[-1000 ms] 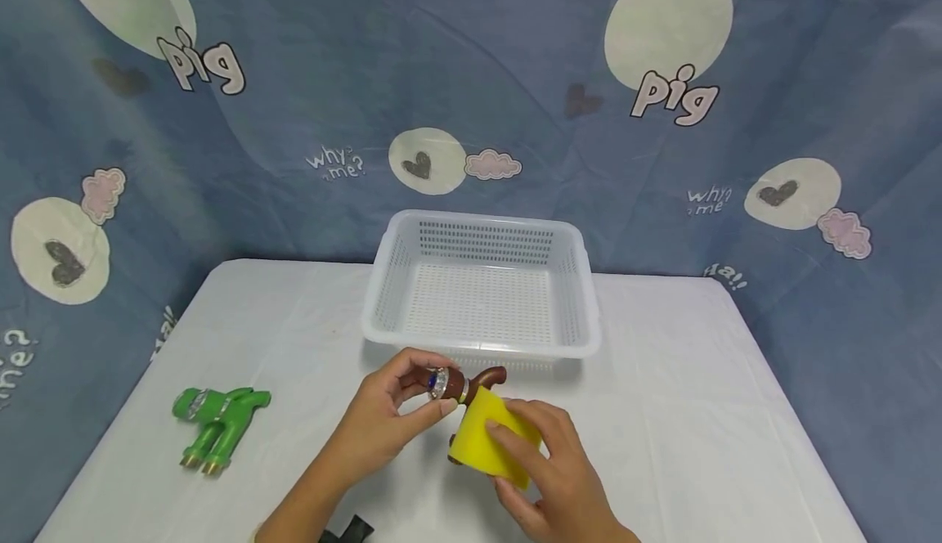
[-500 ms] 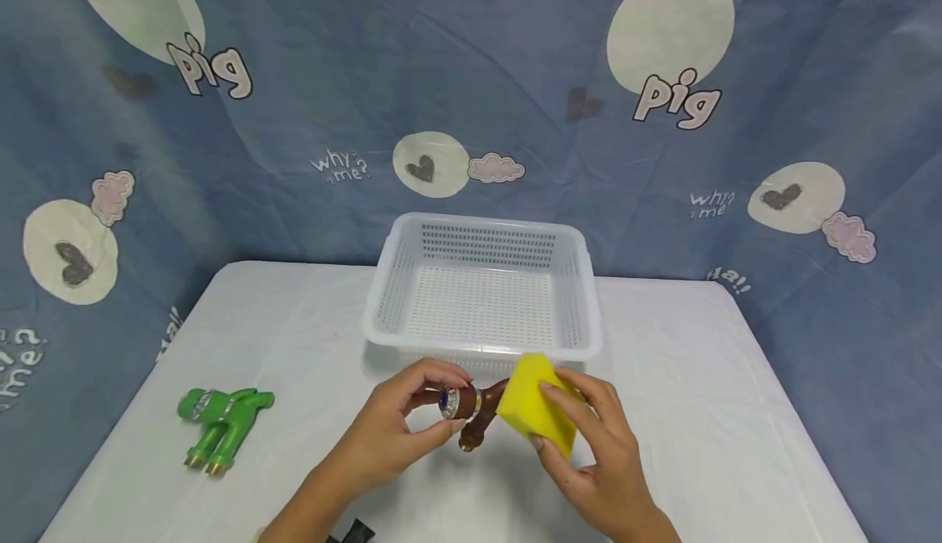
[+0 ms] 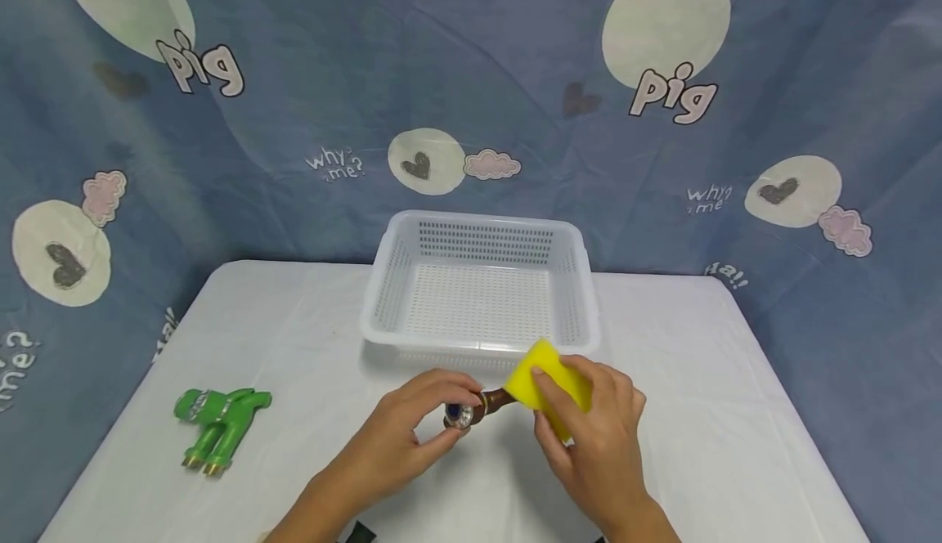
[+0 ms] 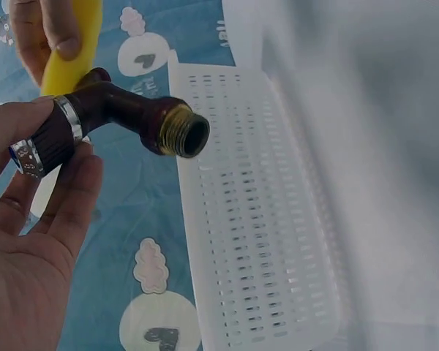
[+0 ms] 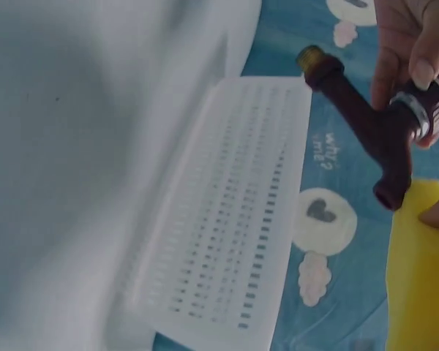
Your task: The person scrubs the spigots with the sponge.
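My left hand [image 3: 408, 428] grips a dark brown tap [image 3: 497, 400] by its knob, which has a silver band and a blue-centred cap. In the left wrist view the tap's brass threaded inlet [image 4: 184, 133] points away from the fingers. My right hand [image 3: 599, 437] pinches a yellow sponge [image 3: 531, 379] between thumb and fingers. The sponge meets the tap's right end in the head view; in the right wrist view its top edge lies right at the spout [image 5: 392, 191]. Both hands are raised over the white table, in front of the basket.
A white perforated plastic basket [image 3: 478, 347] stands at the table's back middle. On the left lies a green tap [image 3: 234, 424] with two brass-tipped legs. A small black object [image 3: 361, 533] shows at the bottom edge. Blue patterned cloth [image 3: 471, 52] hangs behind the white-covered table [image 3: 699, 412].
The sponge has moved from over the tap's body to the right and up, toward one end. My left hand has shifted slightly right and turned the tap, so its cap faces more forward.
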